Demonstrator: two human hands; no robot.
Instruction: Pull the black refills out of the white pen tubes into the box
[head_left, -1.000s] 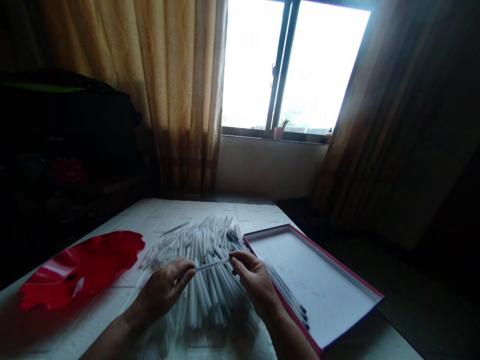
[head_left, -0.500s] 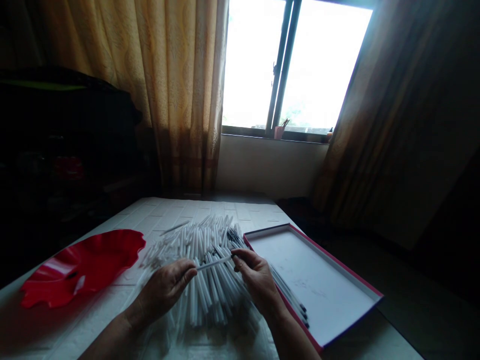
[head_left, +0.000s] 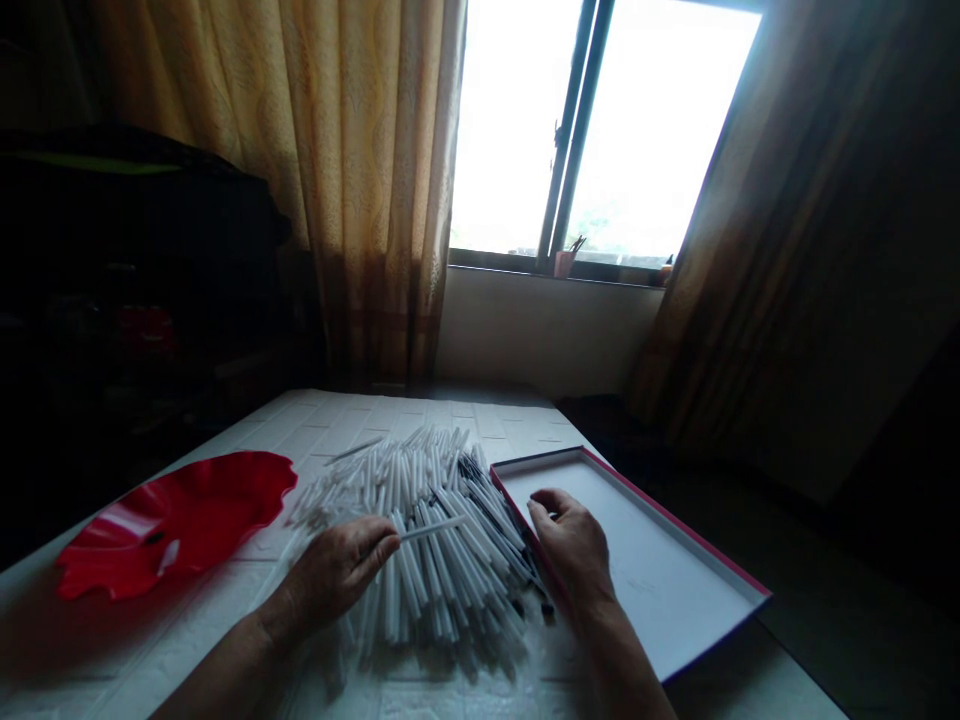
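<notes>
My left hand (head_left: 349, 562) is closed on one end of a slim white pen barrel (head_left: 436, 527), whose free end points right over the pile. Below it a heap of similar white pen barrels (head_left: 427, 590) is spread on the table, several with dark ends along its right side. My right hand (head_left: 571, 540) is above the left part of a shallow white tray (head_left: 660, 600) with a red rim. Its thumb and fingers are curled together, and anything between them is too small or hidden to make out.
A red wavy-edged bowl (head_left: 187, 515) stands on the left of the white brick-patterned table (head_left: 315, 425). Behind the table are a curtain (head_left: 367, 180) and a bright window (head_left: 510, 130), with a pink cup (head_left: 564, 263) on its sill. Dark furniture is at the left.
My right hand has left the dark-tipped end of the pen barrel and moved right, over the tray. That end now shows no dark tip. My left hand keeps its hold.
</notes>
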